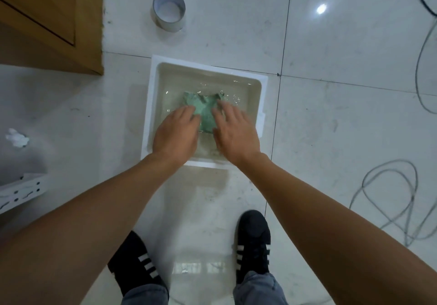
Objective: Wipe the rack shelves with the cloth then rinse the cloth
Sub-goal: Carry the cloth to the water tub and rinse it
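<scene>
Now at the rinse stage, judging by the layout. Crumpled green cloth [204,110] sits submerged in shallow water inside a square white plastic basin [151,106] on the pale tiled floor [331,120]. Left hand [176,134] lies flat on the cloth's left edge, fingers spread and loose, not closed on it. Right hand [234,132] likewise open, fingertips pressing the cloth's right side; neither hand pinches or grips. Water looks faintly cloudy, rippled near the far wall.

To do this well: gather the cloth in both hands, knead and squeeze it under the surface, open the folds so trapped dirt washes out, then lift and wring over the basin, not over the floor, which already shines wet toward the black striped shoes [253,243]. Keep movements low; water sits close enough to the rim to slop.

Nearby: grey tape roll [169,11] beyond the basin, grey cable [387,193] looped to the right, part of the white perforated rack [20,191] at left.
</scene>
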